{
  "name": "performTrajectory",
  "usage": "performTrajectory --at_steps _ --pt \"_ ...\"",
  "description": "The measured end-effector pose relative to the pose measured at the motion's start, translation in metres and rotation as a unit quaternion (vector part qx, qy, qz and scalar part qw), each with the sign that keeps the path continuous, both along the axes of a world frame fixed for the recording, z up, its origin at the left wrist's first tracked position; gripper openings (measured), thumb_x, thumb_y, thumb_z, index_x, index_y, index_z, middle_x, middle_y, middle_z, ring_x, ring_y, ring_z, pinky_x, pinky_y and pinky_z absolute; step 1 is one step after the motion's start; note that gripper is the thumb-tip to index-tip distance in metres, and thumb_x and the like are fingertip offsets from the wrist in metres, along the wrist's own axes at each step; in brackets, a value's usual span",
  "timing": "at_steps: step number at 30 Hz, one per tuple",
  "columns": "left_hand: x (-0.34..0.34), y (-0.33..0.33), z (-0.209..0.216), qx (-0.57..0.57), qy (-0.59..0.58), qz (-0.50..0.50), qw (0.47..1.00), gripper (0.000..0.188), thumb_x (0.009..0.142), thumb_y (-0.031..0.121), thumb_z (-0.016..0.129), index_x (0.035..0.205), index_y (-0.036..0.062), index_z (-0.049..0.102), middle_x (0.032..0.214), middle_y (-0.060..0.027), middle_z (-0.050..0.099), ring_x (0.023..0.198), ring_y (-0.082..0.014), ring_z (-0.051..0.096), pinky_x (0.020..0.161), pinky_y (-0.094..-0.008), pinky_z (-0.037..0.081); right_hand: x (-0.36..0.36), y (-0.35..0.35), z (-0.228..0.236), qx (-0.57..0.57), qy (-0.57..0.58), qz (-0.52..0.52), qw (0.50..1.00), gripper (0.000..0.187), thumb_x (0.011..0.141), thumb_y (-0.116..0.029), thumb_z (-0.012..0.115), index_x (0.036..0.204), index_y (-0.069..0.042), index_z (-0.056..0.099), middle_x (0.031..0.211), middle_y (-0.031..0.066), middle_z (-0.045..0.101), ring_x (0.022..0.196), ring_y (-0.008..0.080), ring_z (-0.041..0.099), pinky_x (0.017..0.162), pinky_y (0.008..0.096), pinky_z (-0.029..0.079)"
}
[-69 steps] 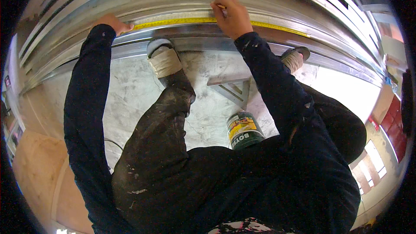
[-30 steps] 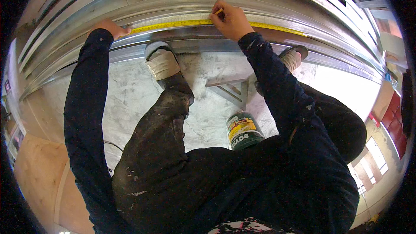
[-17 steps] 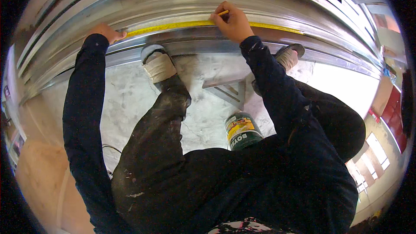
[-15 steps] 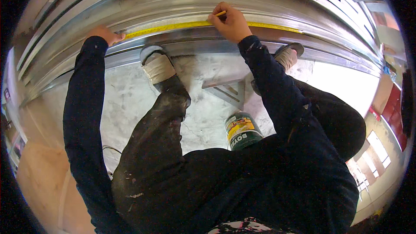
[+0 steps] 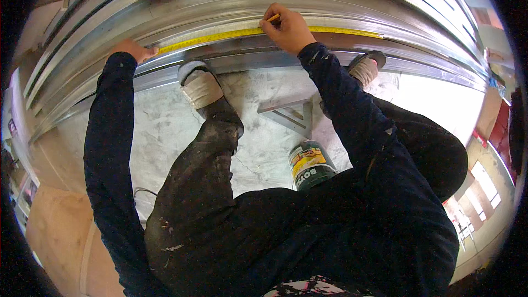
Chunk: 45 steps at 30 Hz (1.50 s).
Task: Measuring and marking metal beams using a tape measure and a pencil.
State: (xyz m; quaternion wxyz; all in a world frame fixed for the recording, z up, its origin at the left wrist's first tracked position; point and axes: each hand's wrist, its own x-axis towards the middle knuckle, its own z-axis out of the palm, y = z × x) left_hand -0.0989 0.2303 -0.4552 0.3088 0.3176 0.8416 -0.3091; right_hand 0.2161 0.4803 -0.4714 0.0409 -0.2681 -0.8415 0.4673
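A yellow tape measure blade (image 5: 212,36) lies stretched along the shiny metal profiles (image 5: 181,8). At its left end my left hand (image 5: 133,51) is closed, thumb and fingers pinching the tape. My right hand (image 5: 290,28) rests over the middle of the blade, closed on a yellow pencil (image 5: 273,18) that slants up between thumb and fingers. The pencil's tip is hidden by the hand. Beyond my right hand the blade runs on to the right, ending on the metal.
Between my feet a grey metal set square (image 5: 290,116) lies on the pale, stained floor (image 5: 253,154). Nearer me stands a green and yellow bucket (image 5: 311,162). My shoes (image 5: 201,85) are by the profiles' near edge. Brown boards (image 5: 58,223) lie at the left.
My right hand has slid slightly left along the tape, pencil still held. My left hand stays at the tape's left end.
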Motion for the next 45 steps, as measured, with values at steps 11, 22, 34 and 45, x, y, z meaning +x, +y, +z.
performTrajectory --at_steps 11,22,34,45 --pt "-0.003 0.005 0.009 -0.059 -0.040 0.047 0.996 0.112 0.067 0.085 0.058 0.136 -0.0028 0.050 0.140 -0.0246 0.050 0.128 -0.0366 0.051 0.109 -0.0420 0.038 -0.015 -0.002 0.007 0.175 -0.010 0.092 0.980 0.018 0.089 -0.021 0.067 0.094 -0.005 0.059 0.082 0.0140 0.068 0.077 0.0266 0.070 0.068 0.0358 0.054" --pt "-0.011 -0.001 -0.007 -0.015 -0.046 0.063 0.997 0.091 0.069 0.076 0.067 0.122 0.0014 0.064 0.125 -0.0216 0.062 0.116 -0.0354 0.060 0.099 -0.0425 0.046 0.010 0.008 -0.004 -0.013 0.028 -0.015 0.999 0.020 0.088 -0.021 0.070 0.091 -0.005 0.059 0.078 0.0090 0.066 0.073 0.0183 0.067 0.070 0.0306 0.053" --pt "-0.002 0.008 0.001 -0.024 -0.031 0.037 0.999 0.094 0.068 0.075 0.068 0.124 -0.0014 0.062 0.126 -0.0232 0.061 0.119 -0.0357 0.059 0.101 -0.0422 0.046 0.009 0.008 0.001 0.000 -0.008 -0.007 1.000 0.021 0.088 -0.023 0.069 0.093 -0.006 0.059 0.080 0.0103 0.067 0.073 0.0205 0.068 0.068 0.0315 0.053" --pt "-0.009 -0.007 -0.014 0.003 0.025 -0.017 1.000 0.079 0.072 0.086 0.050 0.065 0.0106 0.071 0.075 -0.0098 0.071 0.087 -0.0278 0.070 0.087 -0.0397 0.053 0.005 0.006 0.002 0.014 -0.009 0.002 1.000 0.019 0.089 -0.022 0.068 0.093 -0.006 0.059 0.081 0.0120 0.068 0.076 0.0235 0.069 0.070 0.0332 0.054"
